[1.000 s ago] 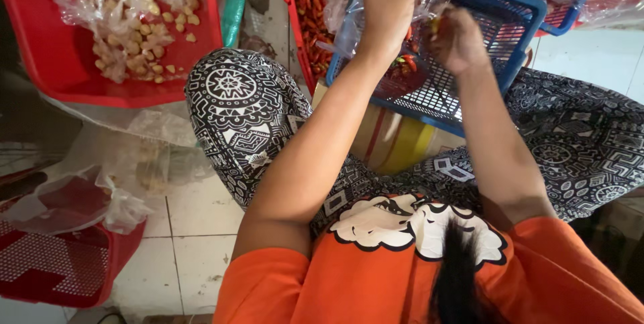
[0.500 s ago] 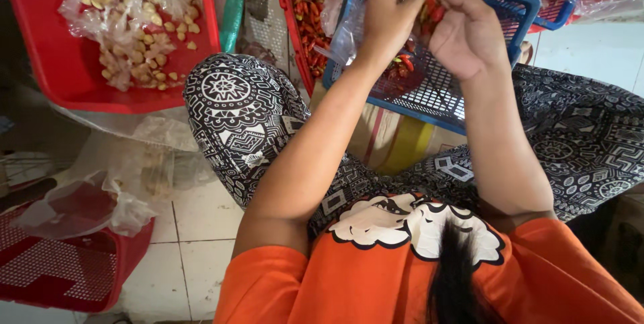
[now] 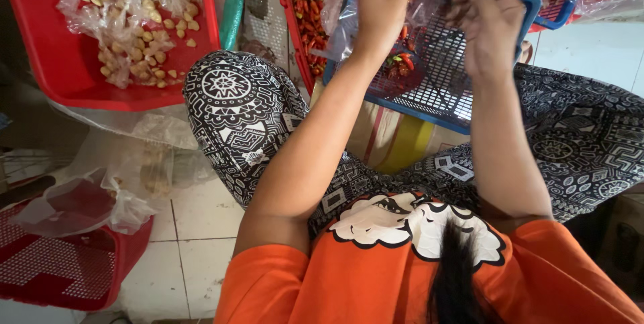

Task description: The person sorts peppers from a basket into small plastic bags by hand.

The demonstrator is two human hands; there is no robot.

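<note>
1. Upper left of the frame: a red tray (image 3: pixel 64 72) holds garlic cloves (image 3: pixel 137 22) in clear plastic.
2. Lower left: a red basket (image 3: pixel 60 270) on the tiled floor.
3. Top centre: the left hand (image 3: pixel 384 3) is raised over the blue basket (image 3: pixel 429 92), fingers pinched; what it grips I cannot tell.
4. Chillies (image 3: pixel 401 64) lie in that basket.
5. Upper right: the right hand (image 3: pixel 486 19) hangs curled; whether it holds anything I cannot tell.
</note>
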